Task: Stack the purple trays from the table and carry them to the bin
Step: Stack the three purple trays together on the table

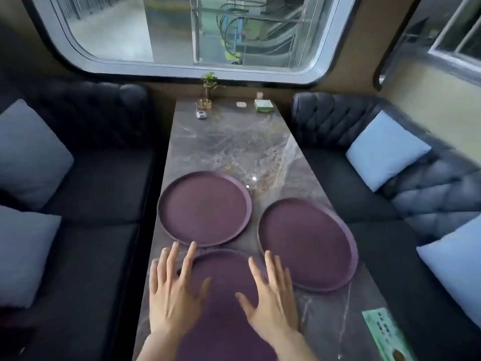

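Both the left hand (171,295) and the right hand (270,298) hover open and empty over the nearest tray (223,308); beyond it on the table (234,142), the far tray (204,208) lies past the left fingertips and the right tray (308,244) just beside the right hand.

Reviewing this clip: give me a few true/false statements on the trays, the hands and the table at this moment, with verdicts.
1. Three purple trays lie on the table. True: the far tray, the right tray, the near tray.
2. The trays are already stacked. False: each lies separately.
3. Both hands are spread open over the near tray. True: left hand, right hand.
4. The right hand grips the right tray. False: it holds nothing.
5. A potted plant stands at the table's far end. True.
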A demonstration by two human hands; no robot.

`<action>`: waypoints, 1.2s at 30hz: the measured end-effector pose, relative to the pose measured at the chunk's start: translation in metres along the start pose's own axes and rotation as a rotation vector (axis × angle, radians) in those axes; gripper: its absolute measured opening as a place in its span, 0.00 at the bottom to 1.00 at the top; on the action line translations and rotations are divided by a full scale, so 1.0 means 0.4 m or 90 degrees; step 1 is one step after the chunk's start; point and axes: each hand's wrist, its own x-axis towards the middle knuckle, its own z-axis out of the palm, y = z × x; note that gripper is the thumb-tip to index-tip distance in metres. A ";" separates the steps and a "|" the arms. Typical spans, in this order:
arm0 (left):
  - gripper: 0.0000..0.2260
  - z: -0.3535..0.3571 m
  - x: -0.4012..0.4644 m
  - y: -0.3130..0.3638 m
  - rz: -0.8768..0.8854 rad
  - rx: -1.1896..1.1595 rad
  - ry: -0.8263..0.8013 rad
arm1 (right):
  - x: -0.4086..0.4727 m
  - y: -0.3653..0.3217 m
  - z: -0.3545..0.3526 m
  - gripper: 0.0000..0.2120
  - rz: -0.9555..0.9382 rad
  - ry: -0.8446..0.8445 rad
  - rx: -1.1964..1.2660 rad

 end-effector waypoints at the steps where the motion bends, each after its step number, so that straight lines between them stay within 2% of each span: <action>1: 0.37 0.021 -0.007 -0.006 -0.003 -0.009 -0.032 | -0.009 0.005 0.014 0.39 0.004 -0.031 0.004; 3: 0.37 0.069 -0.035 -0.029 0.003 0.009 -0.050 | -0.036 0.023 0.066 0.40 0.003 -0.042 -0.017; 6: 0.39 0.135 -0.087 -0.052 0.000 0.007 -0.152 | -0.081 0.043 0.127 0.42 -0.009 -0.106 0.005; 10: 0.49 0.195 -0.142 -0.082 0.010 0.024 -0.230 | -0.125 0.076 0.178 0.45 -0.014 -0.194 -0.003; 13: 0.54 0.233 -0.173 -0.088 0.004 0.030 -0.272 | -0.147 0.102 0.200 0.46 0.038 -0.199 -0.033; 16: 0.55 0.258 -0.181 -0.068 0.010 0.023 -0.307 | -0.159 0.143 0.218 0.46 0.030 -0.184 -0.032; 23: 0.56 0.294 -0.165 -0.005 0.015 0.063 -0.292 | -0.157 0.209 0.207 0.45 0.040 -0.170 -0.026; 25: 0.51 0.292 -0.157 0.013 0.008 0.075 -0.268 | -0.150 0.216 0.201 0.40 0.043 -0.144 -0.006; 27: 0.36 0.284 -0.130 0.043 0.004 0.050 -0.207 | -0.127 0.224 0.168 0.28 0.084 -0.098 0.091; 29: 0.22 0.272 -0.081 0.094 -0.014 0.002 -0.143 | -0.086 0.248 0.104 0.15 0.176 -0.027 0.190; 31: 0.13 0.261 -0.015 0.161 -0.062 -0.084 -0.122 | -0.037 0.311 0.050 0.12 0.284 0.020 0.250; 33: 0.10 0.267 0.057 0.229 -0.095 -0.175 -0.117 | 0.012 0.400 0.010 0.12 0.384 0.032 0.310; 36: 0.13 0.290 0.166 0.324 -0.119 -0.272 -0.128 | 0.082 0.529 -0.048 0.08 0.520 0.014 0.510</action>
